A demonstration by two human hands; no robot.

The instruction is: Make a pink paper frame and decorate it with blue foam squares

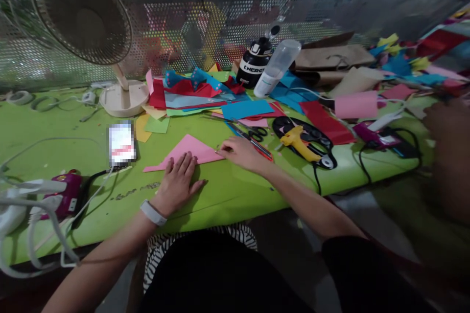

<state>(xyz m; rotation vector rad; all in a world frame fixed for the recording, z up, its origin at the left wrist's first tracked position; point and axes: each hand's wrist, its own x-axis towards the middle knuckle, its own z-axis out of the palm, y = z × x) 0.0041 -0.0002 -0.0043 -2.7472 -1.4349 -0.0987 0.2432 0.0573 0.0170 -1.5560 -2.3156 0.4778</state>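
Note:
A folded pink sheet of paper (189, 145) lies on the green table, roughly triangular with its peak pointing away from me. My left hand (178, 176) rests flat on its lower left part, fingers spread. At the paper's right corner, my right hand (240, 151) has its thumb and forefinger pinched on the tip. Just beyond that hand are scissors (258, 133) with black handles and a dark pen-like tool (253, 142). To their right a yellow glue gun (304, 145) sits on a black holder.
A fan (125, 99) and a lit phone (122, 144) stand to the left, near power strips with cables (66, 194). Coloured paper (247, 108), a black bottle (253, 63) and a clear bottle (277, 68) line the back. Another person's blurred arm (450, 156) is at right.

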